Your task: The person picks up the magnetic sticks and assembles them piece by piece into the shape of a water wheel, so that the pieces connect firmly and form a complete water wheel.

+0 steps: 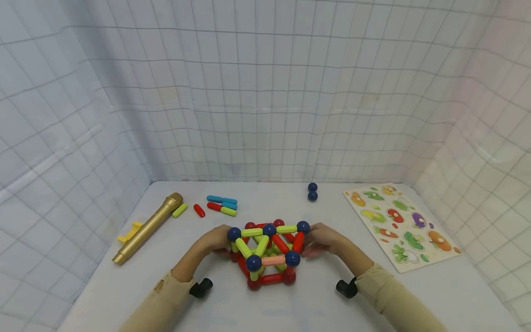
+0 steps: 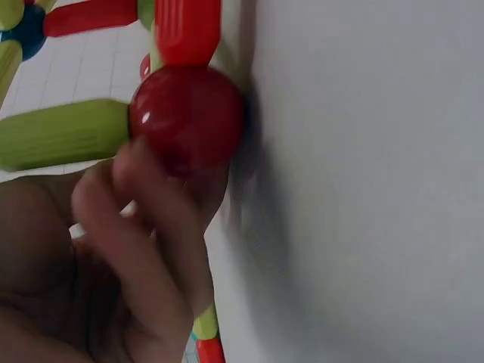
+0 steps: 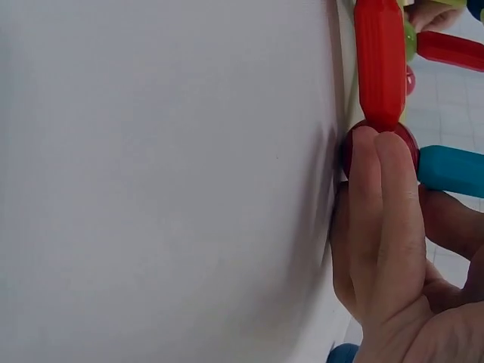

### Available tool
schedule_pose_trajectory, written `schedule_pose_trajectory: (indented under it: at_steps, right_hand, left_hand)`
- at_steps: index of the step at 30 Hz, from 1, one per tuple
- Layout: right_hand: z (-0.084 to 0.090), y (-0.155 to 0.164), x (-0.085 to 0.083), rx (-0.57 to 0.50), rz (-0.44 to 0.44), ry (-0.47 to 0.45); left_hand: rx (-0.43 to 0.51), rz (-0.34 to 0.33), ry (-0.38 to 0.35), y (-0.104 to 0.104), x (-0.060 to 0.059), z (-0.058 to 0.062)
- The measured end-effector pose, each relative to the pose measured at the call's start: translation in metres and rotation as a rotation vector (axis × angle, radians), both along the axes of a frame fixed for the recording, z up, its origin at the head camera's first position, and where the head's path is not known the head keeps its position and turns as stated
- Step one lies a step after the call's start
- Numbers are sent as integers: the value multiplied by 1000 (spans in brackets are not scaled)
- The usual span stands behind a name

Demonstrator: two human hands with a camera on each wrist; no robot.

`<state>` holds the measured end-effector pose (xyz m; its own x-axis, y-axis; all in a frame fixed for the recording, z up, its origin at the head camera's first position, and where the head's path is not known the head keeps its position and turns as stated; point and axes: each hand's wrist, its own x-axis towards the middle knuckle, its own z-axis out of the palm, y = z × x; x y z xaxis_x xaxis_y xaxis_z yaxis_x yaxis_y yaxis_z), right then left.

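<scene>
A rod-and-ball structure [image 1: 267, 251] of red, green and pink rods with dark blue and red balls stands on the white table [image 1: 290, 304]. My left hand [image 1: 217, 240] holds its left side. In the left wrist view its curled fingers [image 2: 144, 219] grip a red base ball [image 2: 187, 117] joined to a green rod [image 2: 60, 134]. My right hand [image 1: 317, 242] holds the right side. Its fingers [image 3: 386, 197] lie over another red ball [image 3: 349, 151], pinching it low on the table below a red rod [image 3: 380, 60] and beside a blue rod [image 3: 450, 170].
A gold telescope toy [image 1: 147, 228] lies at the left by a yellow piece [image 1: 128, 233]. Loose rods [image 1: 221, 205] and two stacked blue balls [image 1: 312, 191] sit behind the structure. A vegetable puzzle board [image 1: 400, 226] lies at the right. Gridded cloth walls [image 1: 265, 92] enclose the table.
</scene>
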<state>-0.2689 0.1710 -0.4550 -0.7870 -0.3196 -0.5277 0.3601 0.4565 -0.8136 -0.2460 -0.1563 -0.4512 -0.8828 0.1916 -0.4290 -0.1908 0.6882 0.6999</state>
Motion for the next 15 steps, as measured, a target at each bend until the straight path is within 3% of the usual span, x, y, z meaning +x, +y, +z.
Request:
schedule_pose_trajectory:
  at_steps: [2, 5, 8, 15]
  right_hand:
    - [0, -4, -2, 13, 6, -5]
    - [0, -7, -7, 31, 1, -14]
    - [0, -7, -10, 25, -12, -24]
    - [-4, -7, -13, -16, 17, -48]
  left_hand:
    - [26, -16, -55, -4, 0, 4]
    - [146, 2, -158, -8, -1, 6]
    - [224, 29, -211, -10, -3, 5]
    - [149, 80, -190, -4, -11, 0]
